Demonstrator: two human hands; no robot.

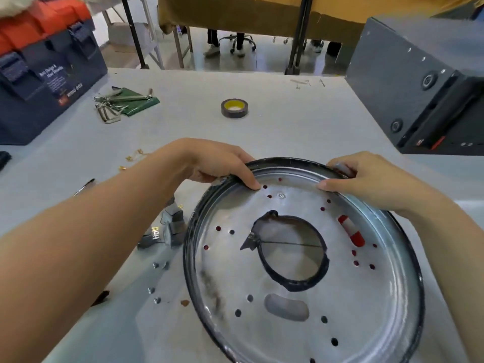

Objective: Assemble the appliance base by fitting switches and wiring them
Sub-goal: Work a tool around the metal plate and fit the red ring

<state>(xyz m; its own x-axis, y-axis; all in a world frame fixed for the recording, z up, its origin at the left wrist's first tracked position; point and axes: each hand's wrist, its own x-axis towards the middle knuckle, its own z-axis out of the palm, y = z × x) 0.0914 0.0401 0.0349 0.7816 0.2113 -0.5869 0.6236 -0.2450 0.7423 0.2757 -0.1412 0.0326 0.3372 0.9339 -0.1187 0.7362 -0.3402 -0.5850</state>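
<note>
Both hands are on the round metal base (301,271), which lies on the grey table (275,121) right in front of the person. The left hand (217,163) grips the far rim, thumb hooked inside; the right hand (366,176) grips the rim just beside it, fingers curled over the edge. A tape roll (234,108) sits farther back, loose screws (157,282) left of the base.

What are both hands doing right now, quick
Left hand: grips the far rim of the round metal appliance base, thumb curled over the edge.
Right hand: grips the same rim further right, thumb inside.
</note>
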